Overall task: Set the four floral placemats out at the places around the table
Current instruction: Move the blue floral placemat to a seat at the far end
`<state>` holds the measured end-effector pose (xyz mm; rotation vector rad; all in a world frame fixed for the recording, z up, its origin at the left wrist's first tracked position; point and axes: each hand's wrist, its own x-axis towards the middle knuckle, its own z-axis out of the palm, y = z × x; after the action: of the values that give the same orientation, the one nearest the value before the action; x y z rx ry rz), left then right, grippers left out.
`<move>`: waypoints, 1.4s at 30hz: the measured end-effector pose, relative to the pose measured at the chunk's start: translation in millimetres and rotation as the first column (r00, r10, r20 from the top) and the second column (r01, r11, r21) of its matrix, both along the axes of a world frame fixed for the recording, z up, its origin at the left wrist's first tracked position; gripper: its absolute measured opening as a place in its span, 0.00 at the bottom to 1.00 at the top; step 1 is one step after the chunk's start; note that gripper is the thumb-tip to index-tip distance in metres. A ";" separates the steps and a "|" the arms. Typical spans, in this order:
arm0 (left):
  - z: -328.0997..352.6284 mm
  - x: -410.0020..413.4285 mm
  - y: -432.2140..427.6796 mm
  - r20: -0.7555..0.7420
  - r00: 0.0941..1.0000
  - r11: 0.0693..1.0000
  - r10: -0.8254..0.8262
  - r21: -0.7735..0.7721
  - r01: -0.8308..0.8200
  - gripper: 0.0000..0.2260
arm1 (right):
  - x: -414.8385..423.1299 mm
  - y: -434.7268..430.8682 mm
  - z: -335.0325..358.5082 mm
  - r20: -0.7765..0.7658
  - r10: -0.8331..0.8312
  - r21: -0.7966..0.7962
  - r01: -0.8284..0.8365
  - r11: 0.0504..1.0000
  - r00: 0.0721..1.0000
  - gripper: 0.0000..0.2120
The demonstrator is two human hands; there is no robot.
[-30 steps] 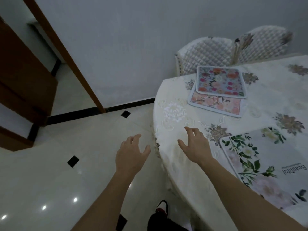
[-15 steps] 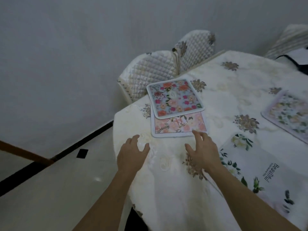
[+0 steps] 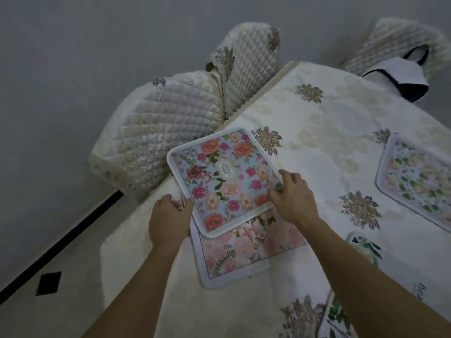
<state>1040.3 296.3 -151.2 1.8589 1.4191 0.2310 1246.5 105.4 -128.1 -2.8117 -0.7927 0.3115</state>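
Pinching blue placemat (image 3: 224, 181) edges: left hand (image 3: 168, 220), right hand (image 3: 292, 196); pink placemat (image 3: 244, 252) beneath.

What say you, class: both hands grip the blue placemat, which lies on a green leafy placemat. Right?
No. In the head view the left hand and right hand grip the blue placemat, but it lies on a pink floral placemat.

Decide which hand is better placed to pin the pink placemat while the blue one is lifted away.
Probably right: the right hand grips the blue placemat at an edge above the pink placemat; the left hand grips beside it, over tablecloth.
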 end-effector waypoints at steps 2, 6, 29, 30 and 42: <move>-8.4 13.5 13.8 -0.011 1.000 1.000 -0.001 -0.004 0.001 0.22 | 20.4 19.8 -5.5 -0.013 -0.022 0.004 0.022 1.000 1.000 0.30; -17.4 34.6 29.5 -0.007 1.000 1.000 0.008 -0.025 -0.008 0.16 | 47.1 52.5 -18.5 -0.066 -0.048 0.010 0.048 0.999 0.997 0.28; -6.1 59.1 25.6 0.415 0.909 0.970 -0.028 -0.209 0.125 0.14 | 44.6 53.6 -2.9 -0.390 -0.233 0.226 0.338 0.914 0.891 0.13; -2.9 56.9 23.6 0.421 0.906 0.969 -0.043 -0.205 0.141 0.14 | 41.1 46.1 1.3 -0.401 -0.235 0.239 0.348 0.906 0.886 0.13; 58.7 27.1 -68.2 0.501 0.813 0.891 -0.297 -0.162 0.425 0.18 | -38.6 -119.1 69.0 -0.558 -0.341 0.452 0.622 0.639 0.756 0.10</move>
<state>1067.4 228.1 -92.4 1.6639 0.7053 0.2561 1207.9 -13.7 -59.1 -2.0808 0.0309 0.4475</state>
